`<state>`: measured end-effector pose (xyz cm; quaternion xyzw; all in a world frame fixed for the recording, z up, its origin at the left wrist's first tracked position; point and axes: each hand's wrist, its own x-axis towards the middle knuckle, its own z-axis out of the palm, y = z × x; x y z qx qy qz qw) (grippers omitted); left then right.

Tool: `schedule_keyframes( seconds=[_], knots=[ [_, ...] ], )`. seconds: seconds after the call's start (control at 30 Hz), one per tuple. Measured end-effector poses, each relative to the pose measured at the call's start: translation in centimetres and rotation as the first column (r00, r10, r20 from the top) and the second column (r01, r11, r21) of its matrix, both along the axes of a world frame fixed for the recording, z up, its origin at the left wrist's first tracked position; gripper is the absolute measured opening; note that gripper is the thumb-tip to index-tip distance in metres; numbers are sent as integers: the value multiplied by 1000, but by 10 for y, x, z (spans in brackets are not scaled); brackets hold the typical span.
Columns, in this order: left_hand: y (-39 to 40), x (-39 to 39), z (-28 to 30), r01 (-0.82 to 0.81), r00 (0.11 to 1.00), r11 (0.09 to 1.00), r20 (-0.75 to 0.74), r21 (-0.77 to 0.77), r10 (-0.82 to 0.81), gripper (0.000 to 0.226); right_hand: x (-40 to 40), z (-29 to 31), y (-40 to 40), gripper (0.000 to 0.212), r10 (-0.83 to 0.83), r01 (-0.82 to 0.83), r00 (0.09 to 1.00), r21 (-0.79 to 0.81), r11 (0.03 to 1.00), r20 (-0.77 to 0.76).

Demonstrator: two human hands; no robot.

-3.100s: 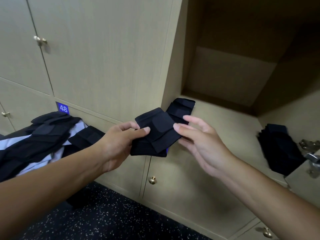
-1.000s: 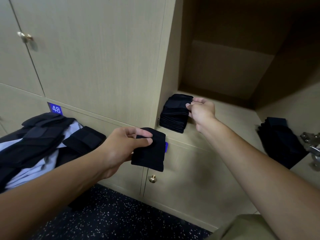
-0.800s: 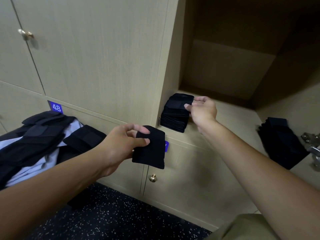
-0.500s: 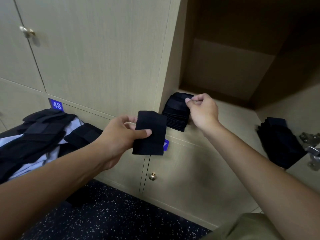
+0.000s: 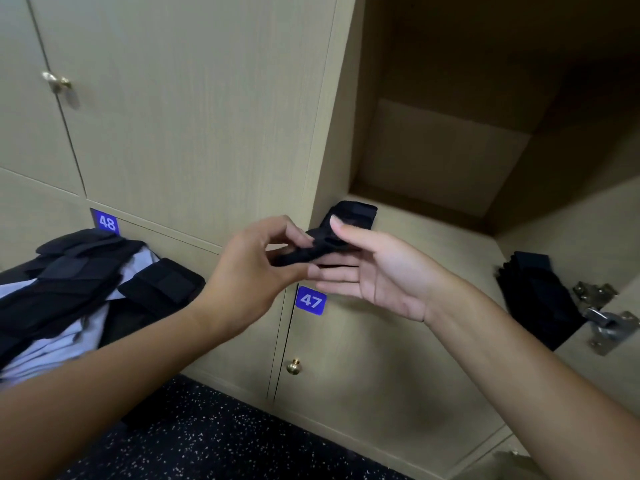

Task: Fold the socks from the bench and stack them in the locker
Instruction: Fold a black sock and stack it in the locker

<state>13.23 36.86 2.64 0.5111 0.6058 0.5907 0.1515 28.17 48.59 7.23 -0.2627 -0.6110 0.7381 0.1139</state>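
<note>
head-worn view, angled down, close on locker (image 5: 433, 237) front

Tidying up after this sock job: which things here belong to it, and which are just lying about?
Job:
folded sock between left hand and right hand
sock stack in the open locker
second sock stack
unfolded socks

Lying about:
light cloth
door hinge

socks (image 5: 304, 252): matt black cloth | locker (image 5: 433, 244): wood-look (smooth) | knob (image 5: 293, 366): shiny brass
</note>
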Motion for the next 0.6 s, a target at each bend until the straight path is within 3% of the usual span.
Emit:
schedule_keyframes(
  seconds=[0.07,0.17,0.33,0.4,0.47,0.53,0.6],
  knots=[
    [0,3,-2,25,996,1000,-80,-10,-26,23,3,-3,1,28,-74,71,996,-71,995,-46],
    [0,5,-4,61,994,998,-92,-12,-62,25,8,-7,7,26,-160,159,985,-10,987,-65],
    [3,-4,-7,-112,979,994,-170,11,112,28,17,-8,16,22,-152,160,986,135,978,-64],
    [4,-7,-4,-128,988,991,-95,-36,124,38,20,-8,18,23,-119,128,991,176,976,-63],
    [4,-10,0,-24,996,994,86,-106,34,44,22,-9,18,25,-84,91,996,212,973,-43],
    [4,-11,2,127,966,974,247,-187,-78,38,23,-10,19,25,-64,68,998,225,972,-26],
    [3,-9,1,228,941,943,305,-244,-149,27,24,-12,19,24,-59,61,998,231,971,-15]
  ],
)
